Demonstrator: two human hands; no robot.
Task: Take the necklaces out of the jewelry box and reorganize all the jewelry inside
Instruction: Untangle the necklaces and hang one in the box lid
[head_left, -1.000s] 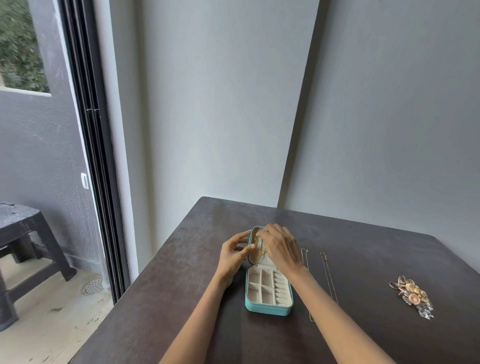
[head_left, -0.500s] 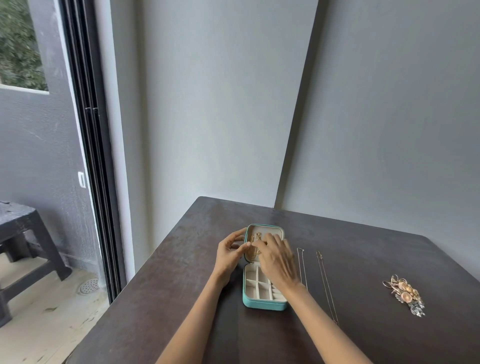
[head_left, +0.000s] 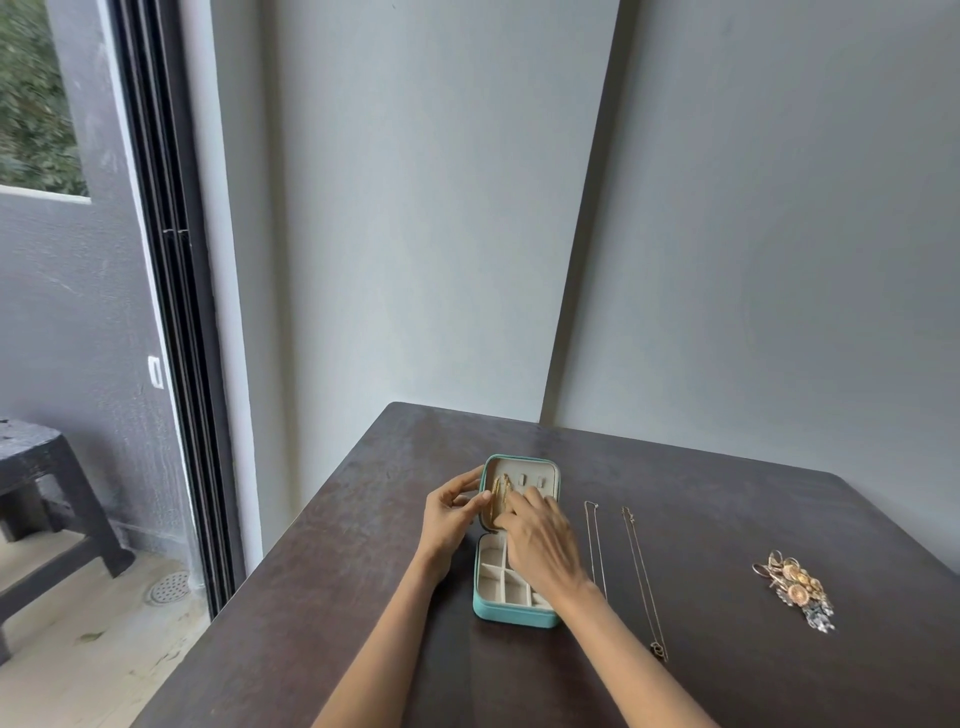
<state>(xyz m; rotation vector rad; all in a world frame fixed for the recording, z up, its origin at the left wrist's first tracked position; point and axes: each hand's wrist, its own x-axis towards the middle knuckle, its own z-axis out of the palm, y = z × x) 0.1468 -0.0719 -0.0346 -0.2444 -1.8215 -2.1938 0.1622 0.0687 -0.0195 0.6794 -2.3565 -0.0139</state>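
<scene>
A small teal jewelry box (head_left: 511, 614) lies open on the dark table (head_left: 363, 545), its cream lid tilted back and its divided tray toward me. A gold necklace (head_left: 500, 493) hangs against the inside of the lid. My left hand (head_left: 451, 519) holds the lid's left edge with fingers and thumb. My right hand (head_left: 543, 543) reaches over the tray, its fingertips pinching the gold necklace at the lid's lower part. Two thin chain necklaces (head_left: 595, 545) (head_left: 641, 577) lie stretched out on the table right of the box.
A heap of gold and silver jewelry pieces (head_left: 795, 584) lies at the table's right. Grey walls stand close behind the table. On the left are a sliding door frame (head_left: 176, 312) and a dark stool (head_left: 47, 493) on the floor outside.
My right hand slid down from covering the lid, which now shows with its hooks and the gold necklace. The view shifted slightly; my left hand stays on the lid's edge.
</scene>
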